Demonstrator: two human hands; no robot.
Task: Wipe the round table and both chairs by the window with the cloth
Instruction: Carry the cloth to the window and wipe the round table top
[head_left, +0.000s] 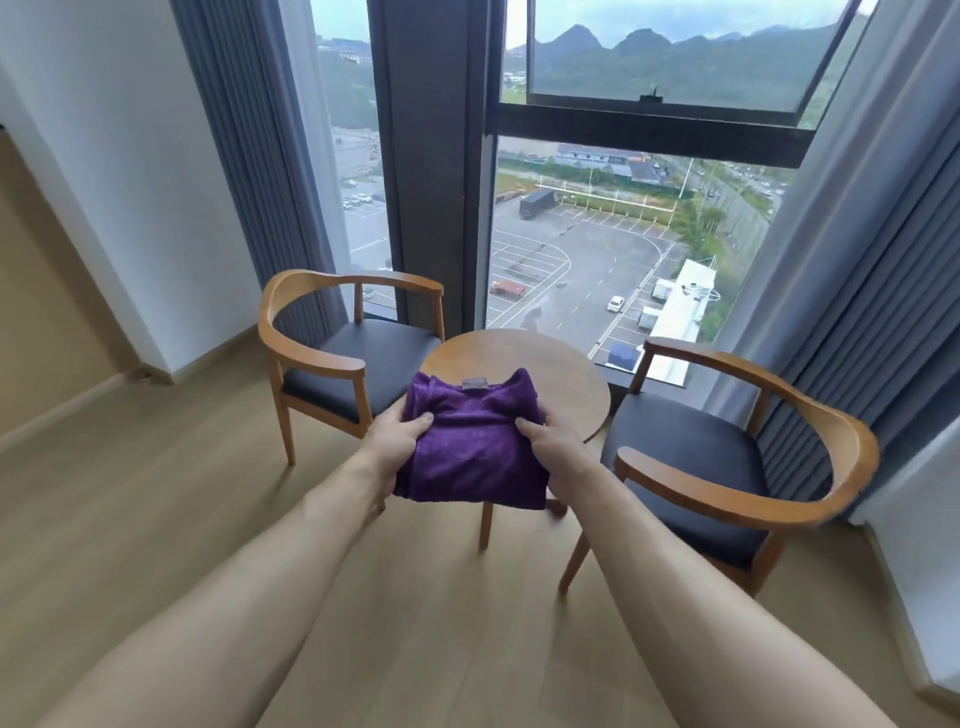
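We hold the purple cloth out in front of us at the centre of the frame, folded into a thick wad, with the left hand gripping its left edge and the right hand gripping its right edge, thumbs on top and fingers curled underneath, so both hands are closed on the cloth and spaced the wad's width apart. The cloth hangs in the air above the floor, and from this view it overlaps the near edge of the round table, though we judge it is not touching the wood. Something small and pale sits on the table just behind the cloth's top edge; we cannot tell what it is. The left chair stands at centre left of the frame and the right chair at centre right, both with wooden arms and dark padded seats, in front of the tall window that fills the upper frame between grey curtains. The cloth looks soft, light and plush, so it should sag and unfold if held by one corner; we would keep it bunched in a flat pad under one palm for wiping. Nothing here looks wiped yet, so we judge the task is at its start, with the table the nearest surface to begin on
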